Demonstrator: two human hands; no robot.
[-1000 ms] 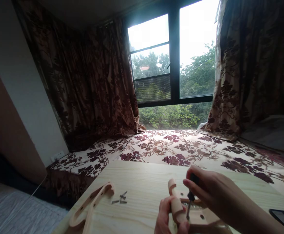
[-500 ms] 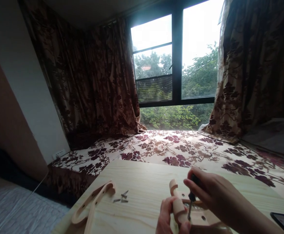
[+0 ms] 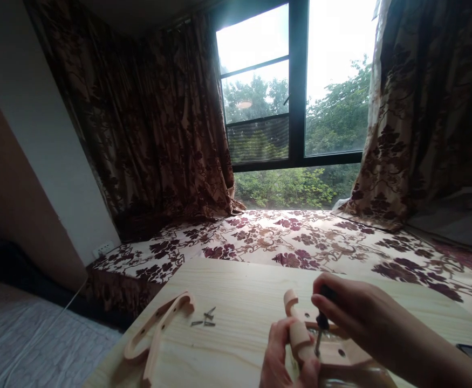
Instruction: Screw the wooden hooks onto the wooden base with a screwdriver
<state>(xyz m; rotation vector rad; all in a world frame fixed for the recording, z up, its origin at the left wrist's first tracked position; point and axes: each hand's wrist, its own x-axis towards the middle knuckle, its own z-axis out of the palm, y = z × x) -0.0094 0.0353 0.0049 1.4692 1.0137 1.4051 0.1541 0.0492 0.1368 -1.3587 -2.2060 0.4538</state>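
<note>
1. Pale wood is forming the near hook [image 3: 299, 334], which is sitting in the left hand [image 3: 278, 353] and partly under the right hand [image 3: 344, 307]; its thick end is curling over in a smooth, plain round, and its flat strip is showing a dark hole.
2. The left hand is gripping that curled end, fingers bent around it and thumb on its near side.
3. The right hand is holding a screwdriver [image 3: 322, 321] by its dark handle, fingers folded nearly into a fist.
4. The screwdriver is standing steeply, slightly tilted, its thin shaft reaching down to the near hook just beside the left thumb; I cannot tell whether its tip is meeting a screw.
5. Just beyond the left hand, the far hook [image 3: 290, 302] is showing a similar curl and a hole.
6. Two loose hooks [image 3: 155, 347] are lying well left of the left hand, holes dotting their strips.
7. Between them and that hand, a few grey screws [image 3: 209, 317] are lying clustered.
8. Grained board [image 3: 236, 285] is bearing everything.
</note>
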